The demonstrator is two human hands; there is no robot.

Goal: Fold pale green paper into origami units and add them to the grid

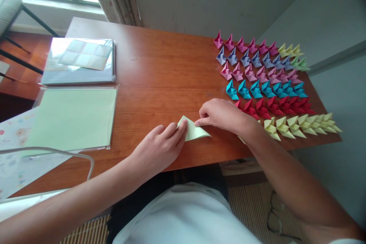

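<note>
A pale green folded piece of paper (195, 129) lies on the wooden table in front of me, a point towards the back and another to the right. My left hand (162, 145) holds its left side, the fingers closed together and the fingertips pressing on it. At its upper right edge, my right hand (221, 115) has thumb and curled forefinger closed on the paper. Part of the left corner is hidden under the left fingers. Beyond the right forearm stand rows of folded paper shapes, including red ones (261, 108) and pale yellow ones (294, 126).
More rows of blue shapes (267, 89), pink shapes (249, 72) and lilac shapes (256, 59) fill the table's right side. On the left lie a pale green paper pack (74, 118), a clear-wrapped stack (80, 78) and a grey cable (51, 148). The table's front edge is close to my body.
</note>
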